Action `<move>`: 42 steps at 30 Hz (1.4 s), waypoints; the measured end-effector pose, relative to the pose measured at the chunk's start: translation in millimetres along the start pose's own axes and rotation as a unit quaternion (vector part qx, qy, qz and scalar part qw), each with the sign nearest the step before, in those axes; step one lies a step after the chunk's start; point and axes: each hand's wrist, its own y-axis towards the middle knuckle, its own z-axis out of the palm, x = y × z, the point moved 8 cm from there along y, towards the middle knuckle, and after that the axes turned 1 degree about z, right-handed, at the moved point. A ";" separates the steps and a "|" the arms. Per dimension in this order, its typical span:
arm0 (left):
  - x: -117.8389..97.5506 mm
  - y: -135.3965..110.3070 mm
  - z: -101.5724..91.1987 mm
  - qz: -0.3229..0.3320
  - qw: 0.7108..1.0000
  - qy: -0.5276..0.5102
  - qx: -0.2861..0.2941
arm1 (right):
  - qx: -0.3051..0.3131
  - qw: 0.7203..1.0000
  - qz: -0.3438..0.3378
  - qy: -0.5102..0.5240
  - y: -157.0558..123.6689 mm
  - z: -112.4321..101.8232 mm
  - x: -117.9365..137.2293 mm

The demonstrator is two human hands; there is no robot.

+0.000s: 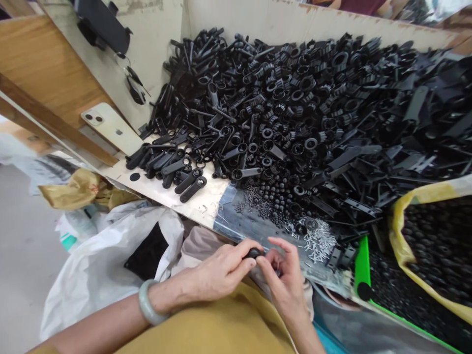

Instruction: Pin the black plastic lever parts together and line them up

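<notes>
Black part (253,252): small, rounded, above the mustard clothing (221,324), just short of the bench edge (223,230).
Left hand (224,268): pinching the black part, thumb and index; pale bangle (146,302) on wrist.
Right hand (285,273): thumb tip at the part, index lifted away; something small in curled fingers, unclear what; cannot tell how firm the grip.
Screws (319,238): silver pile near bench edge, just beyond right hand.
Balls (276,194): black, behind and left of screws.
Heap (287,98): black parts, crowding bench back to its rear panel (254,17).
Levers (193,189): grouped on pale board (206,209), 2 nearest lie side by side close to edge.
Right limit: green strip (362,265), then yellow-rimmed bag (398,226).
Moving room: tight forward and right; wider leftward, over white sack (92,275).
Phone (110,125): leaning at bench's left side, well apart from both hands.
</notes>
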 end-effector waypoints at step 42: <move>29.7 18.7 -70.8 -0.078 0.941 0.209 -0.256 | 0.045 0.951 -0.104 -0.289 54.9 -10.1 17.3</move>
